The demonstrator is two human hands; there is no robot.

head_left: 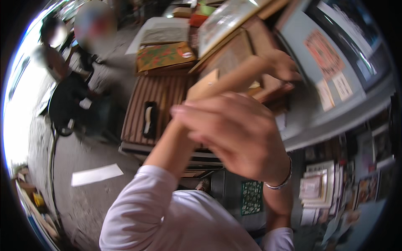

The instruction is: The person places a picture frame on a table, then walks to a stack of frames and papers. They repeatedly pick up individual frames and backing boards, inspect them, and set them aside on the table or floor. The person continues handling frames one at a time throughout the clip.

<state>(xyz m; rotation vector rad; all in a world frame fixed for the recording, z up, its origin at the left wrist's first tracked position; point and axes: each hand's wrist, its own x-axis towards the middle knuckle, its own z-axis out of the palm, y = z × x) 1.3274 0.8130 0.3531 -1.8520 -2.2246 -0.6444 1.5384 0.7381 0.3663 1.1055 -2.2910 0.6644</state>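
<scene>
My left arm crosses the middle of the view, and my left hand is stretched out toward the upper right beside wooden frames and boards. Its fingers look bent, but motion smears them and nothing can be made out in them. In front of that arm is my right hand, with a bracelet at the wrist. The right fingers reach left across my left forearm, thumb apart from them; whether they touch it is unclear. Under my arms lies a brown ribbed surface bearing a small black case with a pale piece.
A patterned box stands at the back of the ribbed surface. A grey panel with paper prints rises at right, above stacked framed cards. A white sheet lies on the floor. At the far left is a person.
</scene>
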